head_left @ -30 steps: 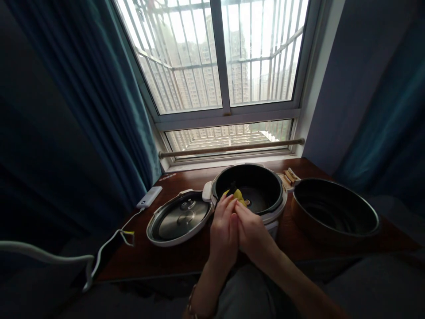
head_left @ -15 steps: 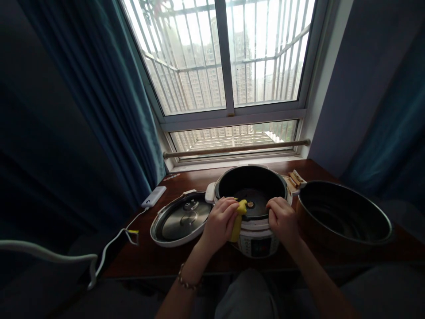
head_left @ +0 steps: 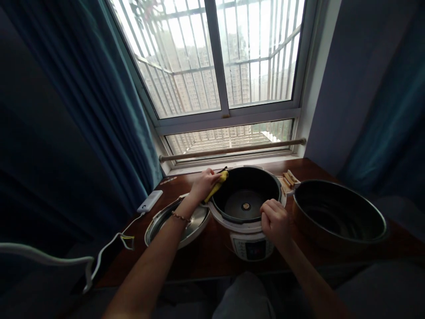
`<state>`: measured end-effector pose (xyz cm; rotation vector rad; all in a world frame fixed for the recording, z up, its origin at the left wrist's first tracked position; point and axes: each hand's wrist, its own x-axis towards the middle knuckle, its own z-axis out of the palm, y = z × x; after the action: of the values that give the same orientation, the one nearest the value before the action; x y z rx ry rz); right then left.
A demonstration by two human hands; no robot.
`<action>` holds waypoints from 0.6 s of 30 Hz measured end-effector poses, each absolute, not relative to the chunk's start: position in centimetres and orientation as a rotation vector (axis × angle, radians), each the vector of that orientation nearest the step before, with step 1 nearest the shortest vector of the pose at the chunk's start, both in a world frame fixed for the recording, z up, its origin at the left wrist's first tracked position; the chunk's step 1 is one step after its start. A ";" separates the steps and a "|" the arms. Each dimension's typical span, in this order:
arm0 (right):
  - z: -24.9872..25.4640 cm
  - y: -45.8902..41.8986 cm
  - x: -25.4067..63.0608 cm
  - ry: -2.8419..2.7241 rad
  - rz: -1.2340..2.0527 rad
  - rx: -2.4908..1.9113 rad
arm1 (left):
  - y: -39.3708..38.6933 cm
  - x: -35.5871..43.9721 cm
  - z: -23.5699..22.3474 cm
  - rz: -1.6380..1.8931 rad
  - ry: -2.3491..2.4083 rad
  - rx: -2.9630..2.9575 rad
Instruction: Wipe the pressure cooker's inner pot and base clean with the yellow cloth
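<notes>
A white electric pressure cooker (head_left: 235,228) stands uncovered on the table, its dark inside showing a round metal button at the bottom. At the cooker's left rim, my left hand (head_left: 203,184) is closed on a yellow cloth (head_left: 217,184) that lies against the edge. My right hand (head_left: 275,221) grips the front right rim, fingers curled over it, thumb partly hidden. The cooker's round lid (head_left: 198,223) lies inside up to the left, partly covered by my left forearm. On the right sits a dark inner pot (head_left: 338,217).
The brown wooden table (head_left: 195,263) stands below a barred window (head_left: 226,116). A white device (head_left: 150,201) with a white cable (head_left: 109,243) lies at the table's left. Blue curtains (head_left: 109,110) hang on the left. A small tan piece (head_left: 290,179) is behind the cooker's right side.
My left hand has moved the yellow cloth from the front rim to the far left rim. My right hand stays on the front right rim. The view has shifted slightly.
</notes>
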<state>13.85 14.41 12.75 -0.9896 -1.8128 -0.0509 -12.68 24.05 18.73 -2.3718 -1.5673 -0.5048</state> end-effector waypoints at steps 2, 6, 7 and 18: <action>12.7 14.4 13.9 -1.812 -0.049 -0.992 | 26.5 -11.7 19.1 -0.485 -1.538 -2.418; 12.5 14.5 13.9 -1.805 -0.042 -0.995 | 30.9 -8.6 19.5 -0.430 -1.436 -2.555; 12.4 14.6 13.8 -1.802 -0.040 -0.993 | 31.8 -7.7 19.6 -0.418 -1.406 -2.592; 13.1 14.3 14.0 -1.811 -0.061 -0.971 | 33.1 -6.8 19.8 -0.370 -1.475 -2.662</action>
<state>14.01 14.27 13.08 -0.9713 -1.8107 -0.0609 -6.81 33.05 19.83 -2.6624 -1.4749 -0.3703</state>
